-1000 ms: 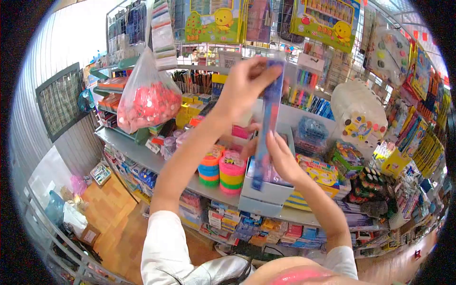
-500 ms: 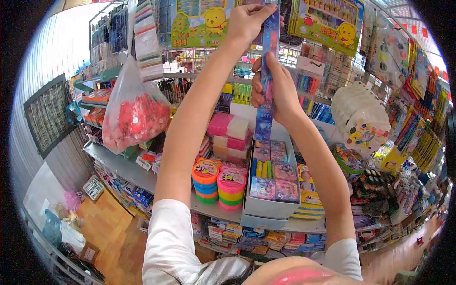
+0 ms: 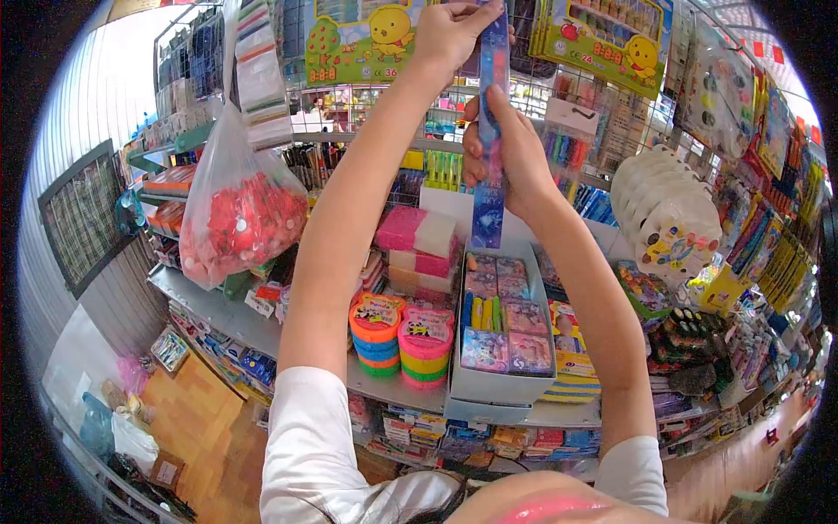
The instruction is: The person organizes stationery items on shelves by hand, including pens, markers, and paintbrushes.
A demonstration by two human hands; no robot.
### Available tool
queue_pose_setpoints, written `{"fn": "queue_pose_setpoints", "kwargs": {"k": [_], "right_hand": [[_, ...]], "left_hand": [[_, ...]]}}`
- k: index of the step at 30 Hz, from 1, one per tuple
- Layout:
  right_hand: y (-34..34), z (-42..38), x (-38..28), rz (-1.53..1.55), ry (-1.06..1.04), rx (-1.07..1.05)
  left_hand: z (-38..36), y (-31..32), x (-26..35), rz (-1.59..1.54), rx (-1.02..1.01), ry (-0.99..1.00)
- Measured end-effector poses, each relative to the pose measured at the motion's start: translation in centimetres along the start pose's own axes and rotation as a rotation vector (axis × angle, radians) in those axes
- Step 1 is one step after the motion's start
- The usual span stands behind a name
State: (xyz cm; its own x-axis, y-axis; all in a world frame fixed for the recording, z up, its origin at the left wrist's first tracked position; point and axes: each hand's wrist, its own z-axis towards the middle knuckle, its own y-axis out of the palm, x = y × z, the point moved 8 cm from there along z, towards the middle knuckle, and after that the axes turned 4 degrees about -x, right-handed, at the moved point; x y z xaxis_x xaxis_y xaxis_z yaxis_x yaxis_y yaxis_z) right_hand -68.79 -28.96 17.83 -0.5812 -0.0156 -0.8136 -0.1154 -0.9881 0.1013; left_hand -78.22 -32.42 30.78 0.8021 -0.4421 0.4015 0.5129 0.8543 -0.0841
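Note:
A long, narrow blue strip [image 3: 491,196] with a starry pattern and pale lettering, shaped like a ruler, is held upright at arm's length. My left hand [image 3: 449,37] pinches its upper end near the top edge of the view. Lower down, my right hand [image 3: 517,155] grips the strip with the thumb across its front and the fingers curled behind. Its bottom end hangs just above an open box [image 3: 504,384] packed with small pictured boxes [image 3: 528,342] and several yellow and green sticks [image 3: 484,313].
Stacked colourful tubs [image 3: 424,345] and pink-and-white packs [image 3: 419,229] stand on the shelf left of the box. A clear bag of red items [image 3: 244,223] hangs at left; white palettes [image 3: 668,205] hang at right. Chick-printed packs [image 3: 602,44] hang on the wire rack behind.
The view has shifted slightly, and both hands with the strip sit a little higher in it. Both grips on the strip look the same.

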Motion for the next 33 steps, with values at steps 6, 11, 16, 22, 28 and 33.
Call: {"fn": "queue_pose_setpoints", "kwargs": {"k": [6, 11, 16, 22, 28, 33], "right_hand": [[-2.8, 2.2, 1.5, 0.015, 0.058, 0.121], [-6.4, 5.4, 3.5, -0.025, 0.093, 0.202], [-11.9, 9.9, 7.6, -0.132, 0.047, 0.2], [-15.3, 8.3, 9.3, -0.893, 0.139, 0.275], [-9.5, -7.5, 1.6, -1.597, -0.012, 0.124], [-9.7, -25.0, -3.4, -1.568, 0.21, -0.119]], "left_hand": [[0.8, 2.7, -4.8, -0.208, -0.073, -0.015], [3.2, 5.2, -11.4, -0.043, -0.088, -0.06], [2.9, 5.5, -12.6, 0.173, -0.057, -0.115], [1.6, 5.5, -12.1, 0.387, -0.056, -0.201], [3.4, 5.4, -19.2, 0.621, -0.135, -0.142], [1.4, 3.9, -21.6, 0.735, -0.168, -0.224]]}}
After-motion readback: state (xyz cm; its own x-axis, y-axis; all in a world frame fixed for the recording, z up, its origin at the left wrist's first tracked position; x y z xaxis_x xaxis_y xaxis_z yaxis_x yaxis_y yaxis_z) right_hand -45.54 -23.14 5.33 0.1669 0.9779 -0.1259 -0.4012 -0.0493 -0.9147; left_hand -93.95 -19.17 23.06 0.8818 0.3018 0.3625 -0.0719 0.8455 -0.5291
